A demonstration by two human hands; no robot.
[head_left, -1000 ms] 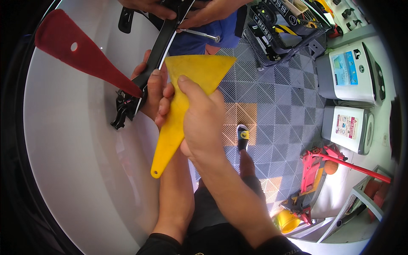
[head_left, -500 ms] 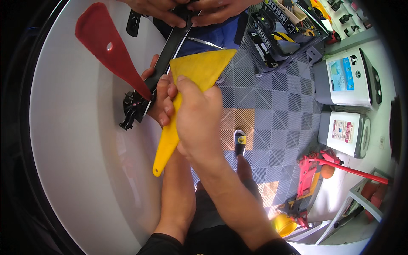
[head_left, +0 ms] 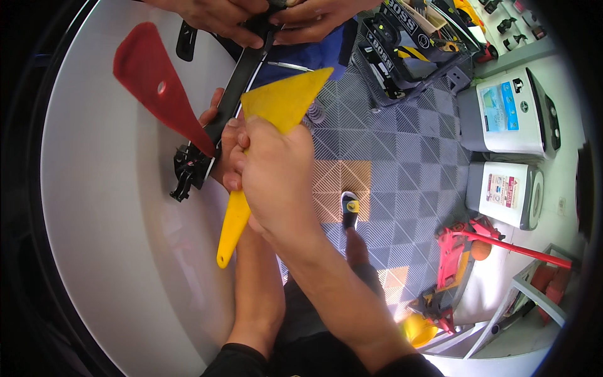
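Note:
My right hand (head_left: 279, 169) is closed round a yellow scraper (head_left: 286, 100), its wide triangular blade pointing up and right and its narrow handle hanging below. Partly hidden behind it, my left hand (head_left: 212, 110) wraps a long black trim strip (head_left: 245, 75) with a pale edge. The strip's lower end carries a black plastic fitting (head_left: 186, 169). A flat red wedge-shaped tool (head_left: 154, 78) with a small hole tapers down to the strip beside that fitting. At the top, another person's two hands (head_left: 220, 16) hold the strip's upper part.
A glossy white vehicle panel (head_left: 107, 207) fills the left, with a black handle-like part (head_left: 186, 41) near its top. A slim metal tool (head_left: 289, 66) lies on blue cloth. Right stand a tool bag (head_left: 389, 69), two white-and-grey boxes (head_left: 521, 116) and a red floor jack (head_left: 449, 257).
The scraper, the strip and the surroundings all sit slightly further left in the picture. My right hand keeps its hold on the scraper, and the other person's hands stay on the strip.

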